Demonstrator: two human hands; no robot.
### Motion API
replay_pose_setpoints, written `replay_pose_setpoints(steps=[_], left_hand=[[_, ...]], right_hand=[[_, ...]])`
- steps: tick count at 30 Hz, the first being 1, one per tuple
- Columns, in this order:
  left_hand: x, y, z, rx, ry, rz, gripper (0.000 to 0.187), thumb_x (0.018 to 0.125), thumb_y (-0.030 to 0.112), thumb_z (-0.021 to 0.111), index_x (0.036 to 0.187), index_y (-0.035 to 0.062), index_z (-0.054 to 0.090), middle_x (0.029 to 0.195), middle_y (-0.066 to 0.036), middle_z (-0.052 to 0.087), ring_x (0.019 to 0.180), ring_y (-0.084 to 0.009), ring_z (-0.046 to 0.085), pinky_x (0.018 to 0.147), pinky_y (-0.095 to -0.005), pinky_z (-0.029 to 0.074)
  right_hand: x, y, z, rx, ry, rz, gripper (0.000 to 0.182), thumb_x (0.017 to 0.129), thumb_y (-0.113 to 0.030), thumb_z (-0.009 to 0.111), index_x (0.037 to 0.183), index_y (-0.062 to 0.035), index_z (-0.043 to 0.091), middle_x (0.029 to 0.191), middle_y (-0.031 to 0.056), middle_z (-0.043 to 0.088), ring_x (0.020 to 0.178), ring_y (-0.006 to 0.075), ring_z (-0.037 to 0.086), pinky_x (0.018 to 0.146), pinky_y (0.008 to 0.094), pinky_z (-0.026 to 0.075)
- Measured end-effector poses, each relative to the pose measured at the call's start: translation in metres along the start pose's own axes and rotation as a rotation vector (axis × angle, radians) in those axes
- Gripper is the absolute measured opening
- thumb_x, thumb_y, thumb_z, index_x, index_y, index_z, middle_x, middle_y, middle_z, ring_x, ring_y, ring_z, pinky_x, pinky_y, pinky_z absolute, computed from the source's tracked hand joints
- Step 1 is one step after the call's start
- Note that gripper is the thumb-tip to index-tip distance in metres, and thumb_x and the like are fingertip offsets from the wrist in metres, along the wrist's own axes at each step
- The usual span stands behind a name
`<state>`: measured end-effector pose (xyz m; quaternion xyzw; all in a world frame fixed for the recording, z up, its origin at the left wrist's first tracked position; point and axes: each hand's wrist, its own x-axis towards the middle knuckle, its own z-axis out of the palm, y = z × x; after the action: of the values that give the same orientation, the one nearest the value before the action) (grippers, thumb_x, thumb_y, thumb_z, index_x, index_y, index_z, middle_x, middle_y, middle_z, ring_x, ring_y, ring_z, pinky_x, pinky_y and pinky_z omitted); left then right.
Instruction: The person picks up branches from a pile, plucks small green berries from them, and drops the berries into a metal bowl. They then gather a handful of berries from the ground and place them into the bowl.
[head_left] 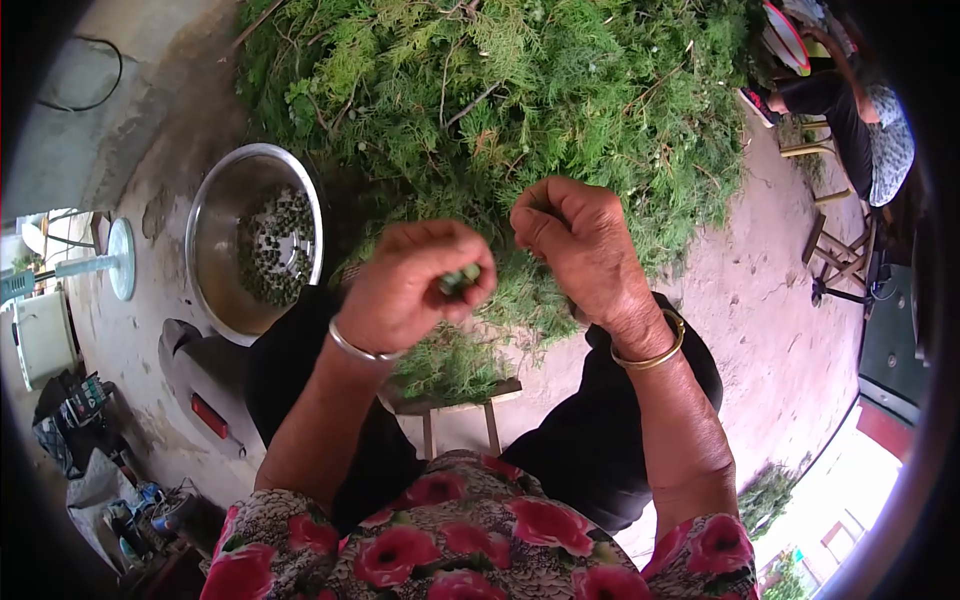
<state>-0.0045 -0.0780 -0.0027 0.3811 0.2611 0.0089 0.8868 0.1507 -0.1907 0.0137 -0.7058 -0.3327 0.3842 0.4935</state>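
Note:
My left hand (398,283) is curled around several small green cones (460,279), which show in the gap between thumb and fingers. To its right, my right hand (588,245) is closed in a pinch at the near side of a big heap of green conifer branches (520,90). Whatever its fingertips hold is hidden from this angle. On the left stands a wide metal basin (204,225), with many similar small green cones (270,245) lying in its bottom.
A fan (120,260) stands at the far left. On the floor near my left leg is a red-handled tool (209,415). Loose green sprigs (455,365) lie between my knees. Another person (850,120) sits at the upper right, near a wooden stool (838,252).

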Motion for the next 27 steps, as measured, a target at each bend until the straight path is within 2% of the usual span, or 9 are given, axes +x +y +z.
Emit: replay_pose_setpoints(steps=[5,6,7,10,12,15,16,17,27], left_hand=[[-0.020,0.034,-0.061,0.088,0.338,0.166,0.013,0.085,0.011,0.059,0.092,0.0003,0.061,0.082,-0.010,0.061,0.070,-0.0150,0.056,0.053,-0.0220,0.042],[-0.029,0.040,-0.079,0.124,0.421,0.185,0.012,0.085,0.009,0.059,0.092,0.0001,0.062,0.083,-0.009,0.061,0.068,-0.0155,0.056,0.055,-0.0229,0.043],[-0.040,0.043,-0.099,0.182,0.532,0.193,0.018,0.082,0.008,0.062,0.096,-0.0027,0.062,0.082,-0.009,0.061,0.070,-0.0156,0.057,0.059,-0.0240,0.046],[-0.085,0.038,-0.185,0.738,0.593,0.256,0.029,0.077,0.008,0.065,0.103,-0.0051,0.061,0.085,-0.010,0.061,0.073,-0.0163,0.059,0.064,-0.0251,0.049],[-0.100,0.027,-0.249,1.388,0.906,0.006,0.040,0.071,0.010,0.066,0.108,-0.0060,0.059,0.095,-0.016,0.062,0.080,-0.0234,0.062,0.071,-0.0314,0.051],[-0.103,0.007,-0.248,2.027,1.120,0.169,0.043,0.062,0.014,0.071,0.099,-0.0041,0.060,0.090,-0.023,0.062,0.085,-0.0371,0.060,0.077,-0.0445,0.048],[-0.096,0.000,-0.258,2.030,1.119,0.172,0.043,0.062,0.014,0.071,0.099,-0.0041,0.060,0.090,-0.023,0.062,0.085,-0.0371,0.060,0.077,-0.0445,0.048],[-0.087,-0.010,-0.272,1.883,1.101,0.163,0.044,0.062,0.016,0.071,0.100,-0.0037,0.060,0.094,-0.024,0.062,0.089,-0.0385,0.059,0.080,-0.0441,0.047],[0.056,-0.134,-0.285,1.554,0.726,-0.054,0.051,0.064,0.020,0.074,0.106,-0.0032,0.057,0.097,-0.026,0.062,0.094,-0.0398,0.060,0.085,-0.0423,0.048]], right_hand=[[-0.017,0.026,0.025,-0.162,-0.303,-0.212,0.013,0.079,-0.006,0.057,0.082,0.0059,0.061,0.072,0.0183,0.062,0.065,0.0268,0.062,0.065,0.0350,0.051],[-0.023,0.024,0.027,-0.284,-0.670,-0.006,0.028,0.083,-0.014,0.063,0.106,0.0021,0.059,0.096,0.0176,0.063,0.089,0.0272,0.063,0.080,0.0345,0.051],[-0.042,0.039,0.034,-0.395,-0.655,-0.263,0.042,0.082,-0.022,0.066,0.112,0.0049,0.055,0.098,0.0191,0.063,0.096,0.0309,0.061,0.086,0.0352,0.049],[-0.043,0.026,0.034,-0.275,-1.145,0.004,0.051,0.081,-0.027,0.066,0.114,0.0091,0.050,0.093,0.0213,0.059,0.091,0.0370,0.056,0.079,0.0439,0.042],[-0.048,0.035,0.029,-0.263,-1.055,-0.115,0.050,0.082,-0.027,0.066,0.113,0.0089,0.049,0.090,0.0209,0.058,0.085,0.0371,0.054,0.074,0.0440,0.041],[-0.051,0.037,0.026,-0.319,-0.822,-0.285,0.049,0.083,-0.026,0.065,0.113,0.0087,0.048,0.082,0.0196,0.056,0.078,0.0362,0.052,0.070,0.0428,0.040],[-0.050,0.035,0.026,-0.383,-0.682,-0.340,0.049,0.083,-0.026,0.065,0.113,0.0088,0.048,0.079,0.0187,0.055,0.075,0.0352,0.051,0.069,0.0413,0.040],[-0.048,0.030,0.027,-0.361,-0.559,-0.404,0.029,0.077,-0.016,0.066,0.081,0.0053,0.047,0.064,0.0197,0.053,0.064,0.0412,0.054,0.059,0.0460,0.043],[-0.030,0.008,0.030,-0.578,-0.647,-0.148,0.039,0.077,-0.021,0.068,0.090,0.0088,0.047,0.072,0.0204,0.057,0.072,0.0358,0.060,0.064,0.0429,0.048]])
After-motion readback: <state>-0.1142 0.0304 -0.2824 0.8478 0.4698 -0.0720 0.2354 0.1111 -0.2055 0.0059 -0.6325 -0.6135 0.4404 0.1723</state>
